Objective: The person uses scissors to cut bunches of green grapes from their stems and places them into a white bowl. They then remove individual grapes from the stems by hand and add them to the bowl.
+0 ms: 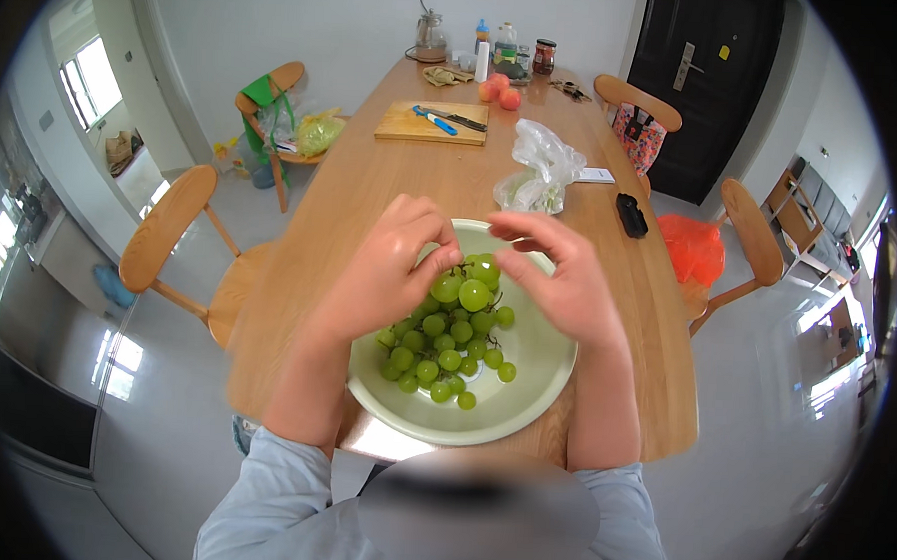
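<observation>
A large pale green basin (541, 389) stands on the wooden table in front of me. Green grapes (446, 342), some on stems, lie in its left and middle part. My left hand (412, 256) is above the basin's far left side, thumb and forefinger pinched on the stem of a small grape bunch (474, 285) held over the others. On the right, my right hand (547, 265) has its thumb and fingers apart beside that bunch; its thumb tip is close to the uppermost grape, and I cannot tell whether it touches.
Beyond the basin lie a crumpled plastic bag (540, 168), a white phone-like object (594, 175) and a black case (631, 216). A cutting board (395, 127) holds a knife (463, 120) and a blue-handled peeler (434, 120). Peaches or apples (510, 99), jars and bottles stand farther back. Wooden chairs (169, 230) flank the table.
</observation>
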{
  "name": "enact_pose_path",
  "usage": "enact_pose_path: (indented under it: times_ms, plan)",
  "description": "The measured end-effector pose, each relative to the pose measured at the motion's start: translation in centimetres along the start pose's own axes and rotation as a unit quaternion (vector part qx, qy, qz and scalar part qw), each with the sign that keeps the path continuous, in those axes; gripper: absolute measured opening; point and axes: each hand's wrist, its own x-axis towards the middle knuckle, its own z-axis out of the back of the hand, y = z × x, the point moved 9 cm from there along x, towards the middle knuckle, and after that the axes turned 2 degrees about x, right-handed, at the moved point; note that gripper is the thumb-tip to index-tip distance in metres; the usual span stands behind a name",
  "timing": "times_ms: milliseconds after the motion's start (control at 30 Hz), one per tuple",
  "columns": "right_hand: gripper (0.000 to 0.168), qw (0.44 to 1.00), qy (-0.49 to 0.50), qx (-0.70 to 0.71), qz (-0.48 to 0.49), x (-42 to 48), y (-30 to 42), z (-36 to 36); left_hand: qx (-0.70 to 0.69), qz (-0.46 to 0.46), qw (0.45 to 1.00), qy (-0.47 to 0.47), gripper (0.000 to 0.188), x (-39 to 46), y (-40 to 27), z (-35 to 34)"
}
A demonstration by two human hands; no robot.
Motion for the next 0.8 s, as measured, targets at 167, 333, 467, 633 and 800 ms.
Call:
enact_pose_path:
  times_ms: [167,333,467,633,800]
  plan:
    - [0.021,0.997,0.067,-0.023,0.021,-0.1,-0.3,-2.7,0.012,-0.015,0.999,-0.029,0.009,0.1,-0.4,-0.1]
    - [0.013,0.996,0.031,-0.072,0.039,-0.1,0.3,-2.6,0.015,-0.015,1.000,-0.008,0.009,0.1,-0.5,-0.7]
    - [0.011,0.994,-0.007,-0.104,0.042,-0.1,1.1,-2.3,-0.013,-0.006,1.000,-0.022,0.010,0.1,-0.1,-0.5]
    - [0.012,0.991,-0.034,-0.114,0.064,-0.3,2.1,-2.0,-0.053,0.011,0.998,-0.039,0.010,0.1,0.0,-0.4]
    - [0.013,0.983,-0.046,-0.157,0.087,-0.3,3.2,-2.0,-0.006,-0.002,0.998,-0.061,0.010,-0.1,-0.8,0.1]
